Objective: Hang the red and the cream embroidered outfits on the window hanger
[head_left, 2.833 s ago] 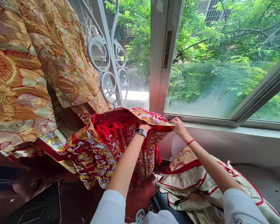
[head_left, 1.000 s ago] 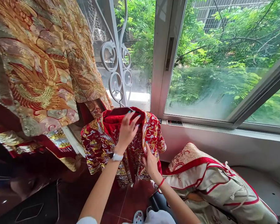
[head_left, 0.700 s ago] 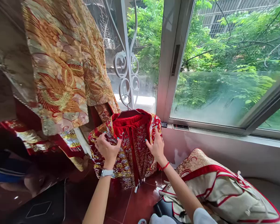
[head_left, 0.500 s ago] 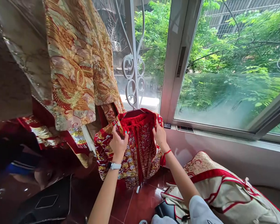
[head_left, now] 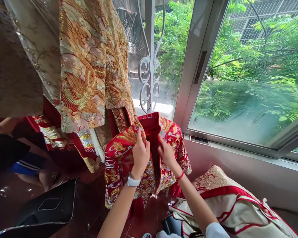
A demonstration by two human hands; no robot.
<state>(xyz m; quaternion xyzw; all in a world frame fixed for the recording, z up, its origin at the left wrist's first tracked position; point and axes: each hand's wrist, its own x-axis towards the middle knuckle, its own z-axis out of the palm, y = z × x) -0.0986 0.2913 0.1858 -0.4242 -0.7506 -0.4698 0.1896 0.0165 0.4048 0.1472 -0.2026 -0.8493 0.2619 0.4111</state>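
A red jacket (head_left: 123, 145) with gold and silver embroidery hangs by a clothes hanger (head_left: 148, 109) in front of the window. Its collar stands up and its front is partly parted, showing dark red fabric inside. My left hand (head_left: 141, 153) pinches the left front edge below the collar, thumb raised. On the opposite front edge, my right hand (head_left: 167, 153) has its fingers closed on the cloth, slightly blurred. The red skirt piece seen inside earlier is now mostly covered by the jacket fronts.
Gold embroidered garments (head_left: 83, 76) hang at the left. A cream garment with red trim (head_left: 230, 208) lies heaped at lower right. A phone (head_left: 199, 140) rests on the window sill. A black padded seat (head_left: 49, 206) and part of another person (head_left: 29, 165) are at lower left.
Both hands have moved closer together, drawing the jacket's fronts inward over the red skirt piece. The embroidered shoulders now face me more fully. The view has shifted slightly left.
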